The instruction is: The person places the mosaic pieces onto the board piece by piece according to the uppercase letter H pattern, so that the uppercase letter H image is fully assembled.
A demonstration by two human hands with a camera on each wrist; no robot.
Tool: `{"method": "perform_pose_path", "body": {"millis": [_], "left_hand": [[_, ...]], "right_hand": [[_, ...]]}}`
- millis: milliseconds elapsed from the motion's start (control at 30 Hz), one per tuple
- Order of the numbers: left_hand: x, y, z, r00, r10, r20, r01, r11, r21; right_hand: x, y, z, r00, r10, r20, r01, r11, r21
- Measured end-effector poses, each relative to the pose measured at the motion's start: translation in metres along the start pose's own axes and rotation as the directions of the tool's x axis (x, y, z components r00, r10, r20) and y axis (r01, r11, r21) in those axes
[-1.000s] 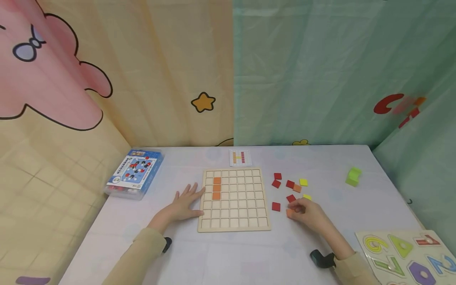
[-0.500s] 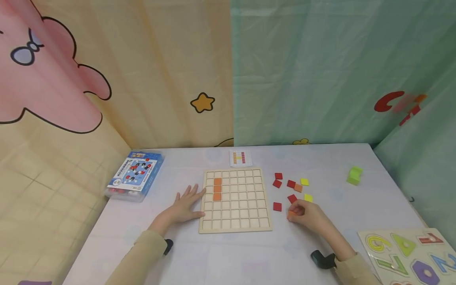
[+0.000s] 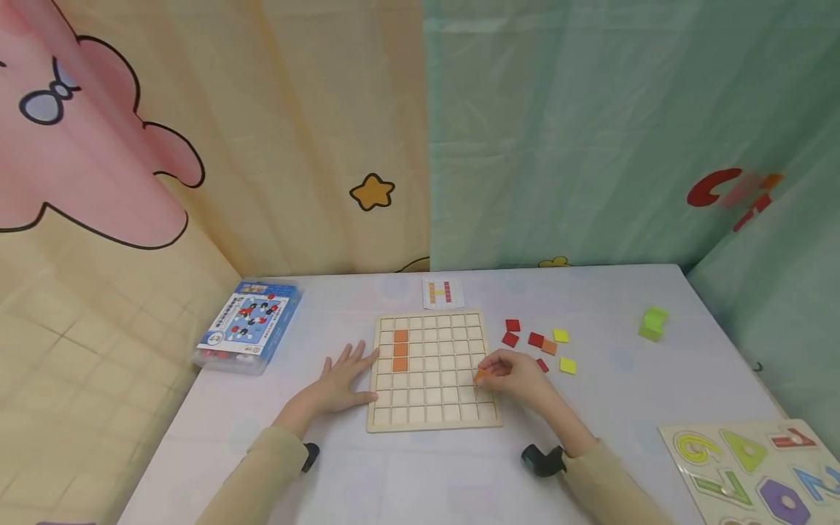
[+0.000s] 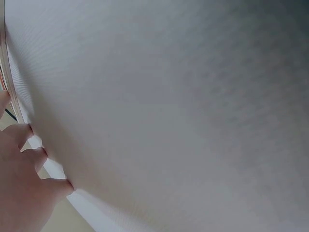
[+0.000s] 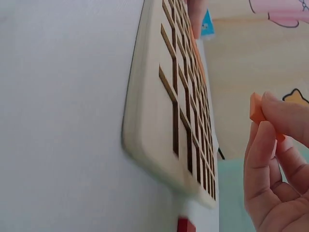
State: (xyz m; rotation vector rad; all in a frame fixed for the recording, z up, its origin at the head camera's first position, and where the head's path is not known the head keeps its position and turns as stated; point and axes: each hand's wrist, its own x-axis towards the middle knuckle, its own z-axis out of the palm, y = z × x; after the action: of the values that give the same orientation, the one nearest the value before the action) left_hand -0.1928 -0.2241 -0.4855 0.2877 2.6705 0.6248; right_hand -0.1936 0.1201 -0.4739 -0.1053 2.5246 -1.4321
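Observation:
A wooden grid board [image 3: 426,429] lies in the middle of the table, with three orange tiles [image 3: 400,350] in a column near its left side. My left hand [image 3: 337,379] rests on the table with fingers spread, thumb and fingertip at the board's left edge. In the right wrist view, my right hand [image 5: 280,159] pinches an orange tile [image 5: 256,107] between thumb and finger. From the head view, this hand is over the right side of the board. Red tiles [image 3: 512,325], yellow tiles [image 3: 567,366] and another orange tile [image 3: 549,347] lie right of the board.
A small pattern card [image 3: 442,293] lies behind the board. A boxed set [image 3: 248,324] stands at the table's left. Green blocks [image 3: 653,323] sit at the right, and a number-and-shape puzzle board [image 3: 755,467] occupies the front right corner.
My right hand has picked up the orange tile from among the loose tiles and carried it left, over the board's right edge. The left hand stays where it was.

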Motion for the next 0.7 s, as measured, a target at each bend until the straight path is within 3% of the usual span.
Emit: {"method": "perform_pose_path", "body": {"millis": [200,333,500,700], "left_hand": [[0.001,0.0,0.0,1.0,0.003,-0.002,-0.003,1.0,-0.008],[0.001,-0.003,0.001,1.0,0.022,0.001,-0.022,1.0,-0.015],[0.004,-0.005,0.002,0.999,0.039,0.003,-0.039,0.999,-0.01],[0.004,-0.005,0.001,1.0,0.018,0.005,-0.018,1.0,0.0]], "right_hand": [[0.02,-0.027,0.049,0.997,-0.064,0.053,0.06,0.995,0.074],[0.029,-0.043,0.077,0.991,-0.088,0.096,0.083,0.995,0.051],[0.035,-0.058,0.096,0.989,-0.11,0.1,0.108,0.994,0.03],[0.039,-0.065,0.109,0.988,-0.108,0.114,0.111,0.994,-0.018]]}}
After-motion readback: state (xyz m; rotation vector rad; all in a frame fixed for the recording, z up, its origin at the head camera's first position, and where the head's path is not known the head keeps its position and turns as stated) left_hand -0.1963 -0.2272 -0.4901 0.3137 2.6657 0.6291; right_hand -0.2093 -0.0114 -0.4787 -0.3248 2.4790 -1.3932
